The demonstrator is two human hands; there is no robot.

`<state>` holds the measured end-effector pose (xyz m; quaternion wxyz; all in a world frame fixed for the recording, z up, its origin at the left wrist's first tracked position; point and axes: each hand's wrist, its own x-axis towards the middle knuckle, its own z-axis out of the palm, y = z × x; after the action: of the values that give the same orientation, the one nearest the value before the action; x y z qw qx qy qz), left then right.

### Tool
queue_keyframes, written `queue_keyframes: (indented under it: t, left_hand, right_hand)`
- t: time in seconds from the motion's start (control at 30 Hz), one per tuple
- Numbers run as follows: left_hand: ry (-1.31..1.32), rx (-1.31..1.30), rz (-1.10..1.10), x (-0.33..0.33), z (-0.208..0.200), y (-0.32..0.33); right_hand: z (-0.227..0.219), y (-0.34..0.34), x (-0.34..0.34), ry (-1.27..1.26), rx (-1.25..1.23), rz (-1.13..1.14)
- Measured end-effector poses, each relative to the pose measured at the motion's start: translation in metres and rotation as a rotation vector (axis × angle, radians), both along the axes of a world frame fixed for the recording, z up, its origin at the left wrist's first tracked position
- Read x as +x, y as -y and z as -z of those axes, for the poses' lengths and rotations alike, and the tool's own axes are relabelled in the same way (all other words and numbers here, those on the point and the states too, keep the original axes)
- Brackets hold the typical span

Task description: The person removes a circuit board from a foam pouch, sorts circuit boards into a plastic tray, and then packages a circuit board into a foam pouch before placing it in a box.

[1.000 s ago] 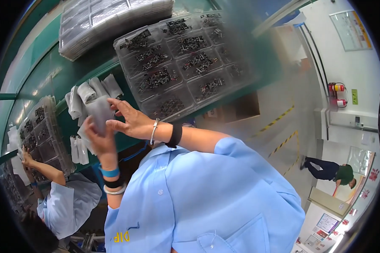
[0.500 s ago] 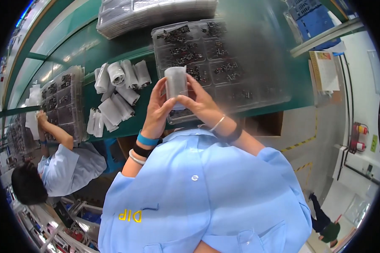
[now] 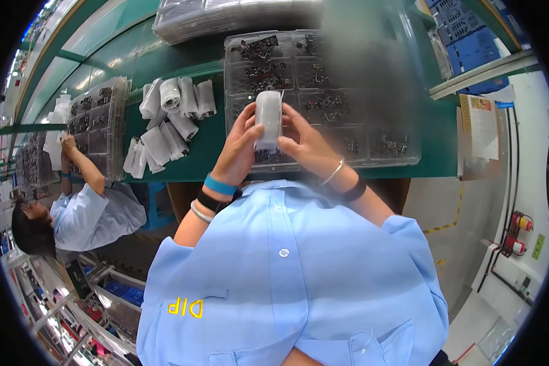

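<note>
Between my hands, over the near left part of a clear compartment tray (image 3: 372,163), is a roll wrapped in white translucent sheet (image 3: 268,116). My left hand (image 3: 239,146) grips its left side, thumb across the front. On the other side my right hand (image 3: 311,149) has its fingers curled against the roll and its thumb at the lower edge. The tray's compartments hold small dark parts (image 3: 268,82) that look electronic. What the wrapping contains cannot be made out.
Several similar white rolls (image 3: 171,94) lie piled on the green table (image 3: 210,143) to the left. Stacked clear trays (image 3: 226,21) stand at the back. Far left, a co-worker (image 3: 97,213) reaches toward another parts tray (image 3: 94,131). Blue crates (image 3: 470,46) sit back right.
The roll and both hands have shifted slightly right in view. My left thumb now lies across the roll's front, and the thumbs have moved apart. The co-worker's head has turned.
</note>
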<state>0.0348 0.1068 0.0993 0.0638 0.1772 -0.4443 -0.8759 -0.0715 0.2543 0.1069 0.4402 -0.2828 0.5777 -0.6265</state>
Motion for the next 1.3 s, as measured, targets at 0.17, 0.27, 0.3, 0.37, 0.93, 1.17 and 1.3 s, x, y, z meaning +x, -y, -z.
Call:
queue_keyframes:
  t: [0.17, 0.27, 0.3, 0.37, 0.93, 1.17, 1.3]
  left_hand:
    - [0.006, -0.049, -0.026, -0.018, 0.003, -0.004]
    - [0.007, -0.174, 0.001, -0.014, -0.003, -0.008]
    - [0.009, -0.175, 0.013, -0.011, -0.004, -0.007]
    - [0.015, -0.175, 0.037, -0.008, -0.005, -0.006]
    - [0.143, -0.163, -0.105, -0.001, 0.011, -0.001]
    - [0.113, -0.168, -0.084, -0.004, 0.003, -0.004]
    - [0.055, -0.132, -0.076, -0.008, -0.002, -0.013]
  right_hand:
    - [0.002, 0.008, -0.013, 0.030, -0.038, 0.030]
    - [0.006, 0.008, -0.012, 0.068, -0.065, 0.032]
    - [0.009, 0.006, -0.014, -0.003, -0.052, 0.022]
    - [0.013, 0.003, -0.015, -0.142, -0.025, 0.003]
    - [0.003, 0.021, 0.018, -1.234, 0.231, 0.265]
    - [0.011, 0.020, 0.015, -0.926, 0.176, 0.465]
    - [0.005, 0.015, 0.012, -0.984, 0.168, 0.468]
